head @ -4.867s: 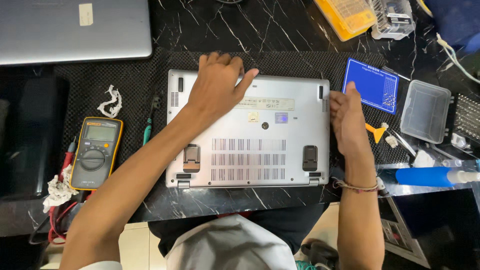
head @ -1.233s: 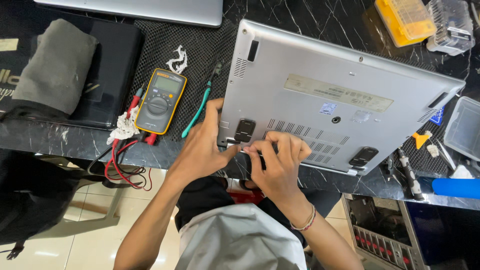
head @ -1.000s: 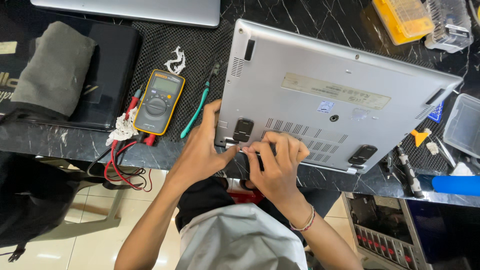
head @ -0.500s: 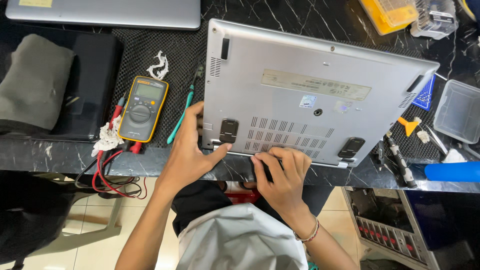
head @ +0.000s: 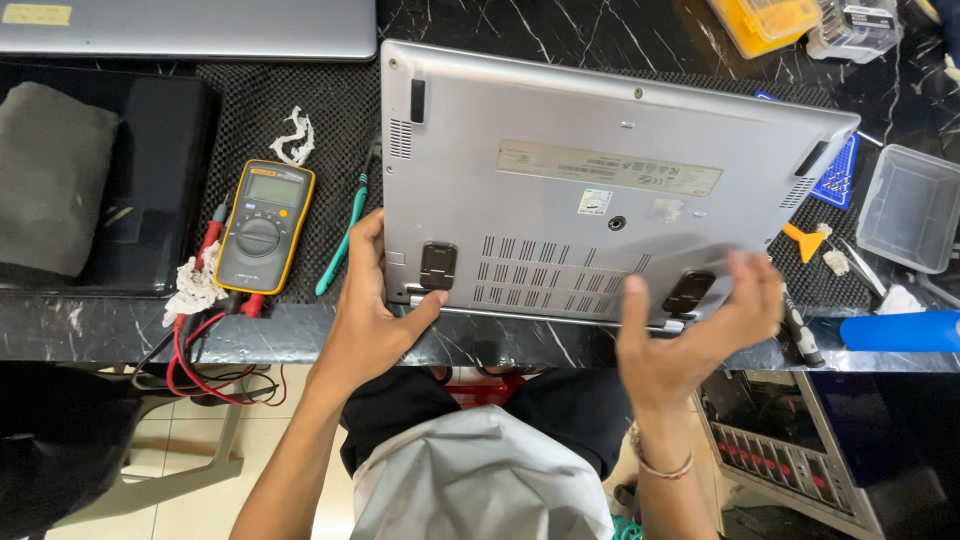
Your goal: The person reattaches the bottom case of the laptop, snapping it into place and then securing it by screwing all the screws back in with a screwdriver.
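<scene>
Silver aluminium, matte and lightly scuffed, makes up the underside of the laptop [head: 600, 190] lying bottom-up on the black woven mat [head: 320, 90] of a dark marbled bench [head: 620, 30], its near edge at the bench's lip closest to the person; the mat probably serves to stop the shell sliding and to spare the lid beneath. The left hand [head: 375, 320] grips the near left corner, thumb laid flat just under the black rubber foot [head: 438, 266] and fingers curled up the side edge, seemingly to steady or tilt the case; the right hand [head: 695, 330] hangs just off the near right corner, fingers spread and loosely curved, blurred, pinching nothing that I can make out. The base shows 2 near rubber feet, rows of vent slits [head: 560, 280] between them, a long pale label [head: 610, 168] across the middle, a small sticker and 1 round screw well beside it; slots sit at both far corners.

Left of the laptop lie green tweezers [head: 340, 250], then a yellow-and-grey multimeter [head: 264, 225] with red and black leads trailing off the edge; likely kept within easy reach. Right of it sit an orange pry tool [head: 805, 240], a clear plastic tray [head: 908, 208] and a blue cylinder [head: 900, 330]; a second closed laptop [head: 190, 25] rests at the far left.
</scene>
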